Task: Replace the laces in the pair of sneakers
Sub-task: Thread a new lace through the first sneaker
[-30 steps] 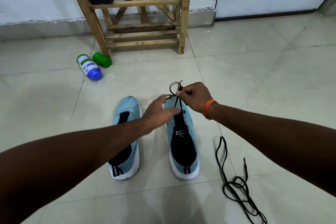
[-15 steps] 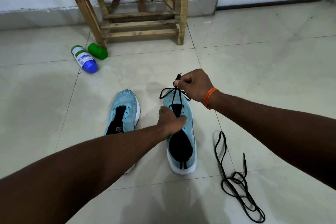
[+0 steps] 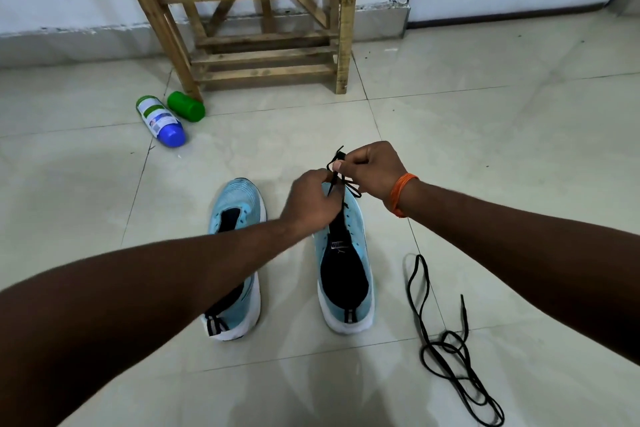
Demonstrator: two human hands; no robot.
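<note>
Near the right sneaker (image 3: 343, 270), outer side, loose lace (image 3: 446, 345).

Tiled floor (image 3: 485, 149), two sneakers (image 3: 242, 198), loose black lace (image 3: 446, 354), bottle (image 3: 160, 121), wooden rack (image 3: 270, 71)

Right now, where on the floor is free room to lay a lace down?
Free: the tiles left of the left sneaker, nearer than the bottle, and those right of the rack. Crowded: the gap between the sneakers, and beside the right sneaker, where the loose lace lies.
</note>
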